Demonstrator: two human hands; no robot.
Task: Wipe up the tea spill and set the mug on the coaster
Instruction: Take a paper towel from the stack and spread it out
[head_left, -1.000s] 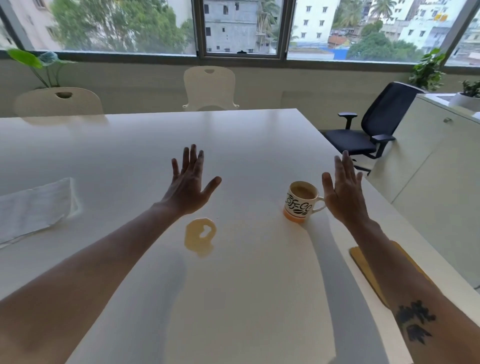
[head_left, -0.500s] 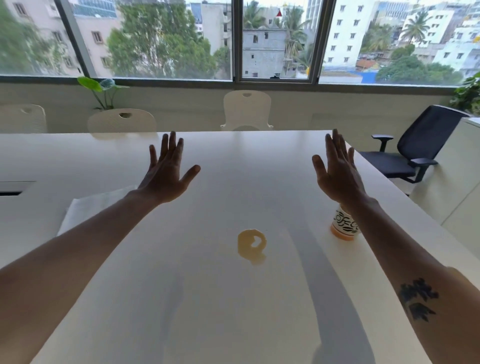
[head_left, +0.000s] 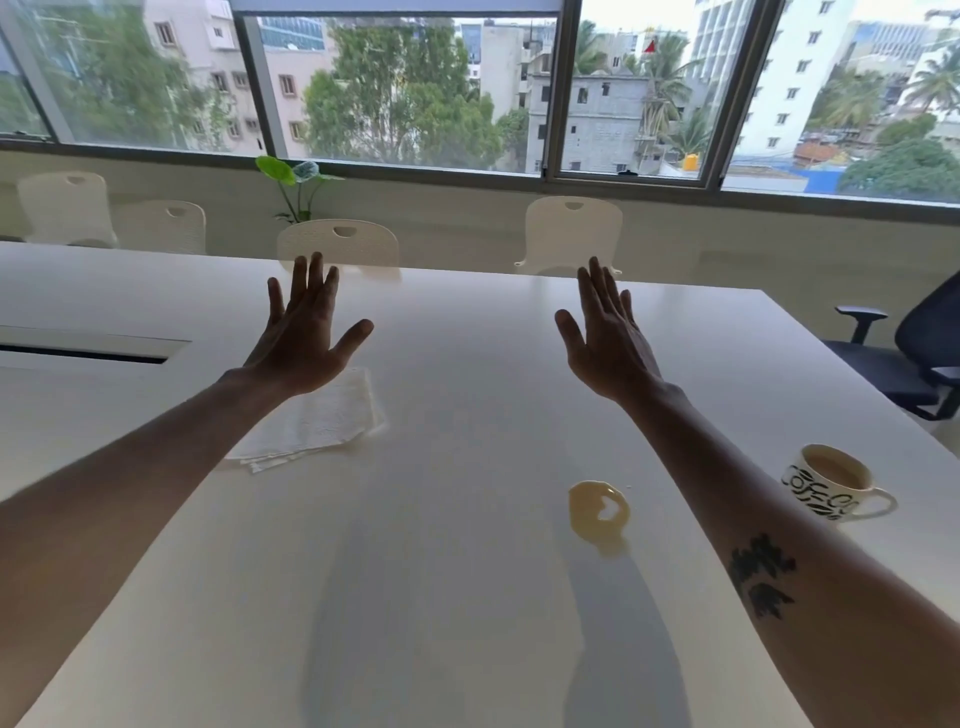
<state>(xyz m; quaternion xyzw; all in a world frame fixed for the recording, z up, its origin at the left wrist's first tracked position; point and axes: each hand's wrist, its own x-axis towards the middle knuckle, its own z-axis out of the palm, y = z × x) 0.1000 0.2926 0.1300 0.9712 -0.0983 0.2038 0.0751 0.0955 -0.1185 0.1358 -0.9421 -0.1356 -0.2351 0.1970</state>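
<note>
On the table (head_left: 467, 597), napkin (head_left: 322, 421) lay just under the left hand (head_left: 304, 343), nearer than right hand (head_left: 608, 343); both w/ fingers spread, empty.

white table (head_left: 467, 597) | cream chairs (head_left: 574, 234) | black office chair (head_left: 914, 353) | wide windows (head_left: 405, 88) | daylight

A single wide-angle head view looks forward and slightly down along a white table (head_left: 467, 597) from its near edge, facing the window wall (head_left: 405, 93) and chairs (head_left: 571, 234) across it; both forearms reach in from the bottom corners, close to the lens
</note>
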